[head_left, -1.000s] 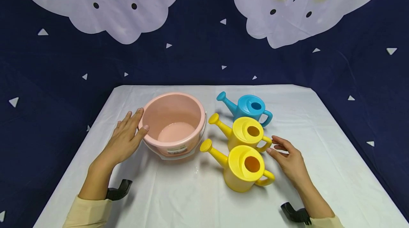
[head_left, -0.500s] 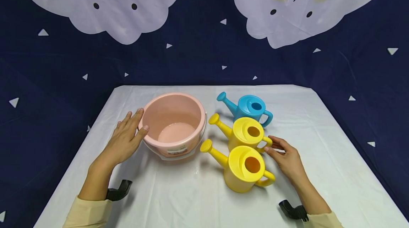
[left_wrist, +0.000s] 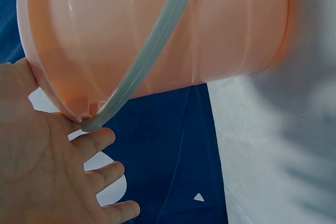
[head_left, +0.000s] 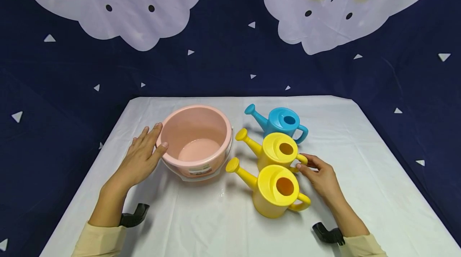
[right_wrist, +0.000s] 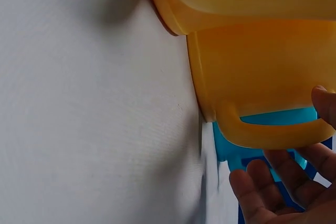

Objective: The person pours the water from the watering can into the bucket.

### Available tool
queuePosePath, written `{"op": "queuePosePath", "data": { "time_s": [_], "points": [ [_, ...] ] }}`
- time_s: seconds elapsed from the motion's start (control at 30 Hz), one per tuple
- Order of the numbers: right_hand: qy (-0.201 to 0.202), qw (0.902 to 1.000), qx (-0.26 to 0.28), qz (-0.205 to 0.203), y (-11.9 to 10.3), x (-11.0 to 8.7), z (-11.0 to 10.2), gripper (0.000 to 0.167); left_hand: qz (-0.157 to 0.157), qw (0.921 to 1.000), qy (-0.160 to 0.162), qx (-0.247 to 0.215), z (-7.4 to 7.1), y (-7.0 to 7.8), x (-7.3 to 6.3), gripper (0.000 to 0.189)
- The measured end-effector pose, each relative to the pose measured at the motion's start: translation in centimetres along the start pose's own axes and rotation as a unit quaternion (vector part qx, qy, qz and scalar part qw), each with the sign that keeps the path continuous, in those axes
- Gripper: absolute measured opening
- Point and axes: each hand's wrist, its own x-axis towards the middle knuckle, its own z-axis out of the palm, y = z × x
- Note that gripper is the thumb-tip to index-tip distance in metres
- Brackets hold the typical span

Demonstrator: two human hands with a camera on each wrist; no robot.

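One bucket (head_left: 196, 129) stands on the bench (head_left: 201, 225), its pink bottom showing; your left hand (head_left: 140, 159), fingers straight, touches its rim. To its right, your right hand (head_left: 320, 175) grips the middle yellow can (head_left: 270, 155) by its handle, between a blue can (head_left: 282, 121) and a nearer yellow can (head_left: 270, 195); what the cans hold, you can't tell.

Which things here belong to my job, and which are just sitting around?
Apparently in the job:
round pink plastic bucket, left hand touching
middle yellow plastic watering can, right hand at its handle

Apparently just standing by:
nearest yellow plastic watering can
farthest blue plastic watering can
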Motion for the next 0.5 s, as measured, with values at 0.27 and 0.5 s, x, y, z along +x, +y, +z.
{"op": "queuePosePath", "data": {
  "time_s": [0.27,0.5],
  "points": [
    [0.001,0.9997,0.021,0.01,0.13,0.17,0.07,0.047,0.0,1.0,0.0,-0.002,-0.05,0.03,0.0,0.066],
    [0.002,0.9987,0.048,0.018,0.32,0.25,0.37,0.046,0.001,1.0,0.001,-0.001,0.0,-0.01,-0.01,0.066]
  ]
}}
